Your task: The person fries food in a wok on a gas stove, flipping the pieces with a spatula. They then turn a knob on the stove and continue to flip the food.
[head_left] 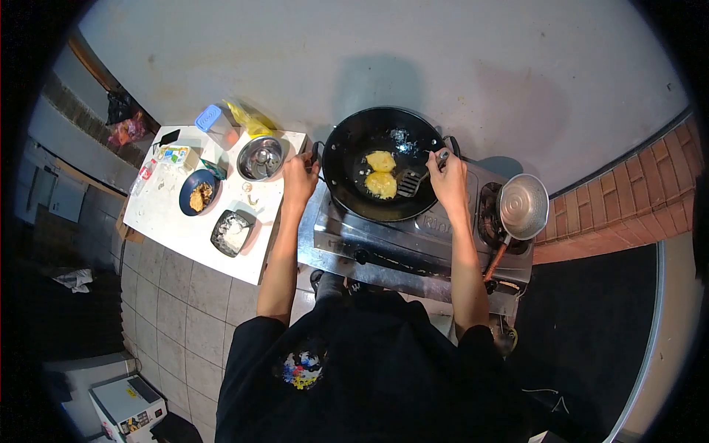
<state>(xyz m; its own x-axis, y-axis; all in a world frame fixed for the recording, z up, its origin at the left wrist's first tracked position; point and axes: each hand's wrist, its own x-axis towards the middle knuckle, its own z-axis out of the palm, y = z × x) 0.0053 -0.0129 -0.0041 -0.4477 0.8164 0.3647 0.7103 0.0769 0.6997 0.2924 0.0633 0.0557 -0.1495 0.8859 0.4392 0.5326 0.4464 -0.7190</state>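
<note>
A black wok sits on the left side of the gas stove, with two yellow pieces of food in it. My left hand is closed round the wok's left handle. In my right hand is the handle of a slotted spatula, whose blade lies in the wok just right of the lower yellow piece. Some shiny liquid shows near the top of the wok.
On the white table at left are a metal bowl, a dark bowl of fried food, a square bowl of white powder and a blue-lidded container. A metal pan rests on the right burner, beside a brick ledge.
</note>
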